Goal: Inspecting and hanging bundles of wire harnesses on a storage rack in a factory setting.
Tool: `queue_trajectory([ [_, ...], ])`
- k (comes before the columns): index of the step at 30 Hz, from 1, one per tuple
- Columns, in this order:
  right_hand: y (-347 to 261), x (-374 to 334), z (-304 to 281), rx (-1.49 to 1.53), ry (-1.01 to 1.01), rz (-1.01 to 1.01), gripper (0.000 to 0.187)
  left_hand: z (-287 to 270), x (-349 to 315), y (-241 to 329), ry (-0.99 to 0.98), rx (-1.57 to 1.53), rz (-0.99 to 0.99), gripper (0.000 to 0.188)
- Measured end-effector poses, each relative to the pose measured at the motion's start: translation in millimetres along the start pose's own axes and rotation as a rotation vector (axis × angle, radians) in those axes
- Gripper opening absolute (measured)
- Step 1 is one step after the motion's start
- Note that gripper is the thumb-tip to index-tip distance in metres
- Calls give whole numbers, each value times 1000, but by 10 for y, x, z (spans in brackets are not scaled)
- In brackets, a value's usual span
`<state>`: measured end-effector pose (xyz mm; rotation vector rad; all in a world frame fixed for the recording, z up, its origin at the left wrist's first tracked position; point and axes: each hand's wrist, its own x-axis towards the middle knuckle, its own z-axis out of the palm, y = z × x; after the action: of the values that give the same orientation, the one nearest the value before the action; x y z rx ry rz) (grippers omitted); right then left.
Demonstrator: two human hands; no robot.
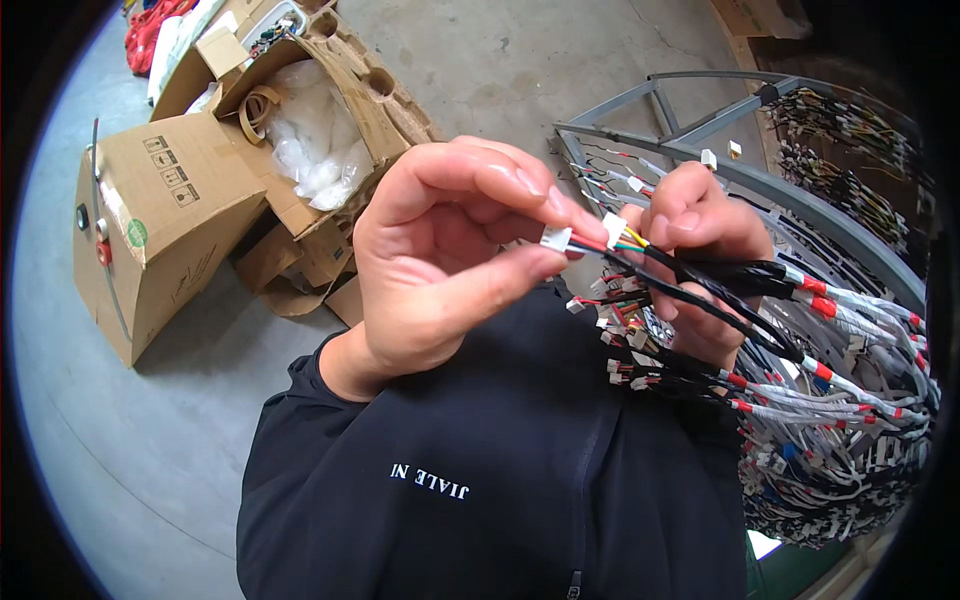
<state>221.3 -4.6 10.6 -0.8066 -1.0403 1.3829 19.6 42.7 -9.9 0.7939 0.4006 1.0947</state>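
Note:
Between the thumb and fingertips of my left hand point(430, 240) is a wiring harness end, pinched by its thin coloured wires. A small white connector point(556, 239) sticks out at the thumb tip. Just to its right a second white connector point(614, 229) has yellow, green and red wires. My right hand point(705, 225) is closed around the black-sleeved cables point(735, 278) of the harness, its lower fingers partly hidden behind them. These cables run right into white-wrapped branches with red tape bands point(822, 308). More white plugs point(615, 372) hang below on black cables.
On the right a grey metal frame point(690, 150) carries many hanging harnesses point(850, 480). Left on the concrete floor point(130, 430) stand a closed cardboard box point(170, 230) and an open one point(370, 110) with clear plastic bags point(310, 130).

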Motion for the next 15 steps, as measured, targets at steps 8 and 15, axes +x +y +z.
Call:
queue_trajectory([
  [8, 0, 26, 75, -158, 126, -86, 21, 15, 6, -8, -50, 73, 60, 41],
  [15, -146, 83, 0, -407, -113, -143, 48, 103, 59, 11, -148, 339, 275, 38],
])
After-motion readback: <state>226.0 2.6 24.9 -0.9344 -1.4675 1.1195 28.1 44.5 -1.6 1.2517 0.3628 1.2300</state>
